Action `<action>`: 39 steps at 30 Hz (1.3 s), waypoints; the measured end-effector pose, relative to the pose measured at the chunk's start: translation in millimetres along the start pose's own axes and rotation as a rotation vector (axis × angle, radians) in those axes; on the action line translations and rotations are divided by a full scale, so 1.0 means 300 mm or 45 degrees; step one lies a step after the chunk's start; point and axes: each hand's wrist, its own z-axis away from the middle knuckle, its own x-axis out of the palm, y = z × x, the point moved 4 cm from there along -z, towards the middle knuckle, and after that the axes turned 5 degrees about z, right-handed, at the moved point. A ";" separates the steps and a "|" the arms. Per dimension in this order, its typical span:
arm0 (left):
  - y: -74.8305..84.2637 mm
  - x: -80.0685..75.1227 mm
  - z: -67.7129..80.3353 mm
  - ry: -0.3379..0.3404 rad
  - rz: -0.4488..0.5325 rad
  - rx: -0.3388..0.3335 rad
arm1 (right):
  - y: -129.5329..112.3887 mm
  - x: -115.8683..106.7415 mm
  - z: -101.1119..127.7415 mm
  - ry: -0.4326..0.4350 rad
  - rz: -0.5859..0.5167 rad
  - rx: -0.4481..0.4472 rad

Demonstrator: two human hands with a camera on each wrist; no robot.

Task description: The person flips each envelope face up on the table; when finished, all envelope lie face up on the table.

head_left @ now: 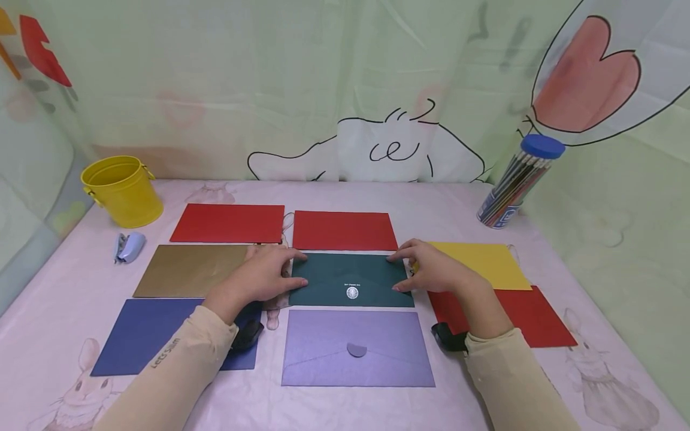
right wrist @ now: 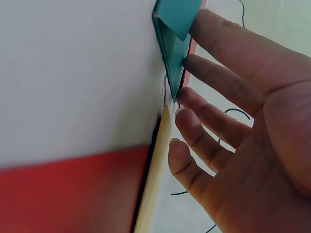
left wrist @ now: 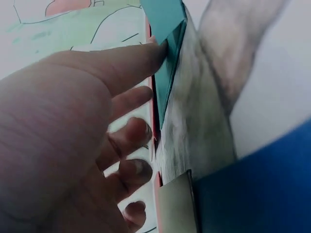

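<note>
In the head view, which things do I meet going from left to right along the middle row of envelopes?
Gold envelope → left hand → dark green envelope → right hand → yellow envelope.

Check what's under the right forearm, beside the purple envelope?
A red envelope lies partly under the right forearm, with a yellow envelope behind it. A black wrist strap shows beneath the sleeve. The red envelope's left part is covered.

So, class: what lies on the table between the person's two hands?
In the head view, the dark green envelope lies between the left hand and the right hand, whose fingers touch its short ends.
</note>
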 end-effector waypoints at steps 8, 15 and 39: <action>0.009 -0.051 0.016 0.006 0.379 0.071 | -0.006 -0.018 0.006 -0.042 -0.006 -0.028; 0.021 -0.169 0.062 0.039 0.581 0.132 | -0.082 -0.047 0.042 -0.029 -0.010 -0.099; -0.386 -0.317 0.574 0.026 0.175 -0.076 | -0.631 0.220 0.047 -0.271 0.198 -0.627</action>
